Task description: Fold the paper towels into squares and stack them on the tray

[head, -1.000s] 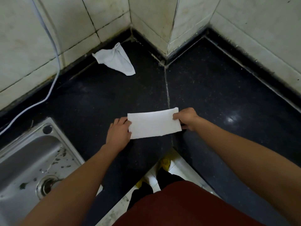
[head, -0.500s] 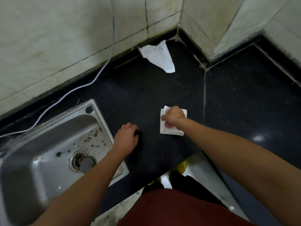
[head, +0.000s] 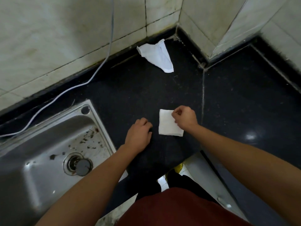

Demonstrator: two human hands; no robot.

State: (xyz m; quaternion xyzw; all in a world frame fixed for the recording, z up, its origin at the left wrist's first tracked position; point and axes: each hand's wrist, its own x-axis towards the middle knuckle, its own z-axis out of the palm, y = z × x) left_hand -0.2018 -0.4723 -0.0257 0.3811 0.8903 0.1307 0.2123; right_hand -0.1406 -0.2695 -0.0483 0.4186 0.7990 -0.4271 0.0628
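A white paper towel folded into a small square (head: 167,123) lies flat on the black counter (head: 133,93). My right hand (head: 184,118) hovers over its right edge with fingers curled, thumb and forefinger pinched together at the towel's upper right corner. My left hand (head: 139,134) rests on the counter just left of the towel, fingers curled under, holding nothing. A crumpled, unfolded white paper towel (head: 157,57) lies at the back against the tiled wall. No tray is in view.
A steel sink (head: 48,152) with a drain and dark specks sits to the left. A white cable (head: 68,90) runs down the tiled wall and along the counter's back. The counter's front edge and floor are right below my hands.
The towel went from a long strip held by both hands to a small square. My left hand let go and rests beside it; my right hand lifted from pressing it to its right edge.
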